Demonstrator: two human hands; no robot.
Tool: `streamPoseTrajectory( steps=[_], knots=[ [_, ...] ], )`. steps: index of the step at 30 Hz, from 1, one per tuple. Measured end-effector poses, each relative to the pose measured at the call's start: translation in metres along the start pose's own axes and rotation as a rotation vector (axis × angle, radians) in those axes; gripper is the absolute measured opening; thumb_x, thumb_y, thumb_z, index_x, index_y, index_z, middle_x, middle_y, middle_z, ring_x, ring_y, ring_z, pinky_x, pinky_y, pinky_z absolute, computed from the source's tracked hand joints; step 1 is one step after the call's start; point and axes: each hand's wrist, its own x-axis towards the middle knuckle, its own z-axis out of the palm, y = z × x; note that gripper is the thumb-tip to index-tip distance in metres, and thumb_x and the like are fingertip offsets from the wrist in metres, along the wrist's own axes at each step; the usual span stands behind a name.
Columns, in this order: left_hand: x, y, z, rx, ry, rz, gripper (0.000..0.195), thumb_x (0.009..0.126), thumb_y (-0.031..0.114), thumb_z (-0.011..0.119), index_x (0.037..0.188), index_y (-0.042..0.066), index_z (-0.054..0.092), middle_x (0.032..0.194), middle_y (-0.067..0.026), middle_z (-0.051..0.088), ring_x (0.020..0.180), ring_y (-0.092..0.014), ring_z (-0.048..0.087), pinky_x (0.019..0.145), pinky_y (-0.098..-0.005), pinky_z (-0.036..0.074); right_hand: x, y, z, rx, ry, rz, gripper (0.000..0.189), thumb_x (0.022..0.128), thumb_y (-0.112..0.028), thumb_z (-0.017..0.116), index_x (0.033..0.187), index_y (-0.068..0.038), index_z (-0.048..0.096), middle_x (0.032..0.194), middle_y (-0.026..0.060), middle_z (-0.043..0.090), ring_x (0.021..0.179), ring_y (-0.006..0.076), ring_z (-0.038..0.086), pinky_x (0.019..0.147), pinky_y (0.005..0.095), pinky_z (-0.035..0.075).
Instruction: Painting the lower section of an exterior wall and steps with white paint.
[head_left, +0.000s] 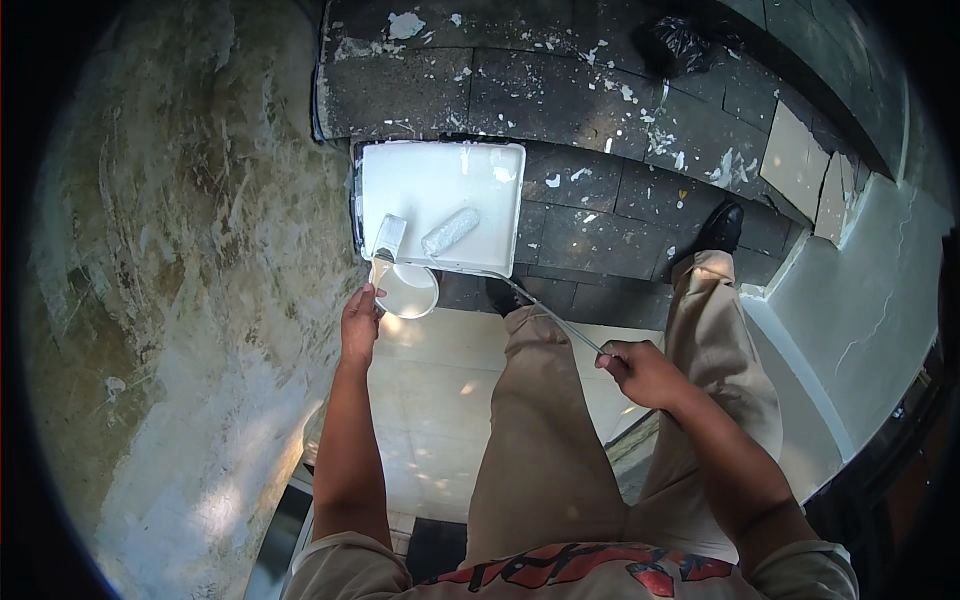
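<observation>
My left hand (362, 319) grips the handle of a flat paintbrush (388, 238); its white-coated head is over the near left corner of a white paint tray (518, 210). Just right of that hand is a round white tub (409, 292) with pale liquid in it. My right hand (637, 371) is closed around the end of a paint roller. The thin metal rod (559, 319) runs from this fist up to the roller sleeve (451, 231), which rests in the tray, wet with white paint. My fingers hide the roller's grip.
A patchy, stained wall (187, 225) rises on the left. Dark stone tiles (540, 97) spattered with white paint form steps ahead. A black plastic bag (682, 45) lies on the upper step. Light broken tile pieces (799, 161) stand near the pale cracked wall (862, 300) on the right.
</observation>
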Motion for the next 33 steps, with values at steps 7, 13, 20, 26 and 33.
streamPoseTrajectory(
  steps=[7, 13, 20, 26, 33],
  knots=[
    [-0.009, -0.002, 0.011, -0.337, -0.020, -0.139, 0.034, 0.100, 0.043, 0.046, 0.103, 0.012, 0.060, 0.059, 0.0083, 0.031, 0.046, -0.003, 0.023, 0.041, -0.0208, 0.019, 0.003, -0.007, -0.015, 0.806, -0.380, 0.365, 0.028, 0.103, -0.023, 0.044, 0.107, 0.000, 0.059, 0.056, -0.0008, 0.041, 0.042, 0.0066, 0.036, 0.037, 0.0249, 0.031],
    [-0.003, 0.014, 0.024, -0.461, -0.071, -0.147, 0.030, 0.101, 0.039, 0.046, 0.098, 0.011, 0.058, 0.058, 0.0073, 0.031, 0.045, -0.004, 0.023, 0.041, -0.0206, 0.018, 0.002, -0.005, -0.017, 0.978, -0.446, 0.274, 0.032, 0.104, -0.025, 0.041, 0.110, 0.003, 0.057, 0.054, -0.0001, 0.040, 0.039, 0.0069, 0.035, 0.034, 0.0234, 0.030],
    [0.015, 0.034, 0.025, -0.667, -0.136, -0.173, 0.032, 0.101, 0.040, 0.047, 0.096, 0.010, 0.055, 0.056, 0.0068, 0.029, 0.044, -0.004, 0.021, 0.040, -0.0212, 0.016, -0.001, 0.002, -0.020, 1.021, -0.489, 0.248, 0.035, 0.102, -0.028, 0.047, 0.110, 0.005, 0.057, 0.054, 0.0009, 0.039, 0.041, 0.0075, 0.035, 0.033, 0.0228, 0.028],
    [0.017, 0.034, 0.039, -0.671, -0.258, -0.216, 0.030, 0.098, 0.043, 0.052, 0.093, 0.013, 0.055, 0.054, 0.0075, 0.028, 0.043, -0.004, 0.020, 0.039, -0.0207, 0.016, -0.002, 0.003, -0.017, 1.010, -0.484, 0.287, 0.035, 0.101, -0.029, 0.048, 0.109, 0.004, 0.058, 0.054, -0.0002, 0.036, 0.041, 0.0073, 0.035, 0.033, 0.0225, 0.028],
    [0.021, 0.025, 0.039, -0.688, -0.258, -0.283, 0.032, 0.098, 0.042, 0.052, 0.094, 0.010, 0.054, 0.056, 0.0070, 0.028, 0.044, -0.004, 0.021, 0.039, -0.0211, 0.015, -0.003, 0.006, -0.015, 1.019, -0.496, 0.292, 0.034, 0.102, -0.027, 0.048, 0.109, 0.005, 0.057, 0.055, -0.0007, 0.034, 0.042, 0.0072, 0.034, 0.033, 0.0225, 0.027]
  ],
)
